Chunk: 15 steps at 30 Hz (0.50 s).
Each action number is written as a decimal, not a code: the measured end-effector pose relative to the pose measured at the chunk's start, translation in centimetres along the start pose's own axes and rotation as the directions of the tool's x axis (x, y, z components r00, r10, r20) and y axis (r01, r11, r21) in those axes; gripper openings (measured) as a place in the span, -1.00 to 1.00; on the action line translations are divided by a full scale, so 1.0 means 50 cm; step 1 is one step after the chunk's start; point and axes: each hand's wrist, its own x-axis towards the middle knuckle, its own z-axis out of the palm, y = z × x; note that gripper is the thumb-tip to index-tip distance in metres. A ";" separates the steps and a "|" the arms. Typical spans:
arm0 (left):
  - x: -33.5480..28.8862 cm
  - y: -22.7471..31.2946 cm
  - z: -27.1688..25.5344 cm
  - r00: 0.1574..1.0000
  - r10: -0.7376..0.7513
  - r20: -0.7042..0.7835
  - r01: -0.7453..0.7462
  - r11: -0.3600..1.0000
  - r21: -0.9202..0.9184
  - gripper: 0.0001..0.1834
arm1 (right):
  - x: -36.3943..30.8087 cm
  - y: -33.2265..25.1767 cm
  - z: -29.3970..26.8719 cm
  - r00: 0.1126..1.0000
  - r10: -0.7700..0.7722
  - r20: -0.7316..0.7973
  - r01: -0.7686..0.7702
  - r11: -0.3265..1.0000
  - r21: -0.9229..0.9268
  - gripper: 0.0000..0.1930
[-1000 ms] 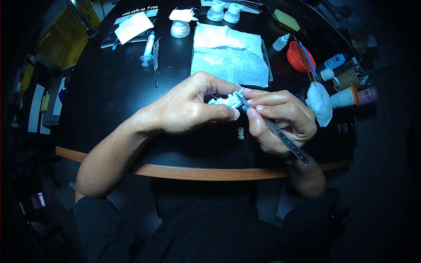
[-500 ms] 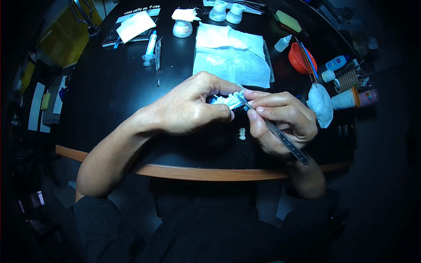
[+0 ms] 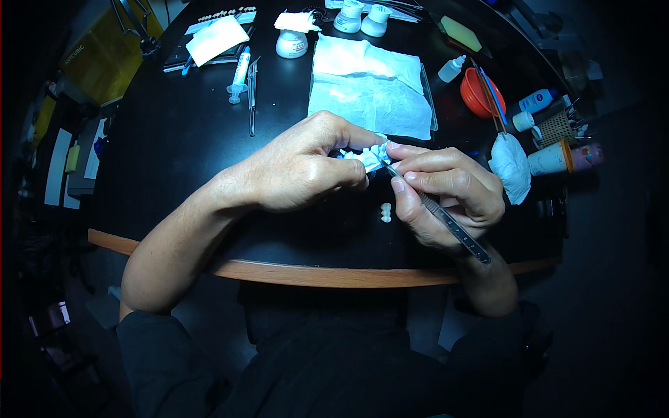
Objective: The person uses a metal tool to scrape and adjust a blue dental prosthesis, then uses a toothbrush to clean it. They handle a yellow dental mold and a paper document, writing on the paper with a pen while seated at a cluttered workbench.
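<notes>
Between the thumb and fingers of my left hand (image 3: 300, 167) is a pale dental model (image 3: 362, 160) with tooth shapes along it. My right hand (image 3: 456, 191) is closed around a dark metal instrument handle (image 3: 449, 226) with marks along it, maybe a scalpel. Its tip meets the right end of the model, and a right fingertip rests there too. I cannot make out the exact contact. On the black table, just below the model, lies a small strip of joined tooth crowns (image 3: 386, 212).
Beyond my hands lies a white paper cloth (image 3: 373, 87). Tweezers (image 3: 252, 97) and a syringe (image 3: 239, 75) lie to the left. White jars (image 3: 291, 45) stand at the back. A red bowl (image 3: 476, 94), a dropper bottle (image 3: 451, 68) and cups (image 3: 547, 160) are on the right.
The instrument's tip has shifted slightly down along the model's right end, and the model is tilted a little differently. Both hands keep their holds.
</notes>
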 end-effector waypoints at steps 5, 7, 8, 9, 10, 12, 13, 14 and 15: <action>0.000 0.007 0.003 1.000 0.022 -0.023 -0.021 0.999 0.025 -0.41 | -0.001 0.004 0.004 1.000 0.007 -0.016 -0.007 1.000 -0.009 -0.86; 0.000 0.008 0.003 1.000 0.016 -0.025 -0.015 0.999 0.046 -0.41 | -0.001 0.002 0.002 1.000 0.011 -0.005 -0.011 1.000 -0.004 -0.86; -0.001 0.008 0.003 1.000 0.010 -0.026 -0.008 0.998 0.067 -0.42 | -0.002 0.001 0.001 1.000 0.015 0.005 -0.015 1.000 -0.001 -0.86; -0.001 0.005 0.004 1.000 0.009 -0.029 -0.007 0.998 0.067 -0.42 | -0.001 0.001 0.000 1.000 0.015 0.006 -0.015 1.000 0.002 -0.86; 0.000 0.001 0.007 0.999 0.015 -0.050 -0.012 0.998 0.065 -0.42 | 0.000 0.000 -0.001 1.000 0.017 0.022 -0.017 1.000 -0.005 -0.86; 0.000 0.001 0.007 0.997 0.023 -0.069 -0.019 0.998 0.063 -0.43 | 0.000 0.000 0.000 0.999 0.020 0.039 -0.019 1.000 -0.014 -0.86; 0.000 0.005 0.005 0.998 0.016 -0.054 -0.013 0.998 0.057 -0.43 | -0.001 0.001 0.003 1.000 0.020 0.009 -0.020 1.000 -0.004 -0.86; 0.001 0.008 0.004 0.999 0.008 -0.038 -0.006 0.999 0.052 -0.43 | -0.001 0.002 0.003 1.000 0.020 -0.021 -0.020 1.000 0.006 -0.87; 0.000 0.009 0.004 0.999 0.007 -0.039 -0.005 0.999 0.052 -0.43 | -0.001 0.003 0.003 1.000 0.020 -0.021 -0.020 1.000 0.007 -0.87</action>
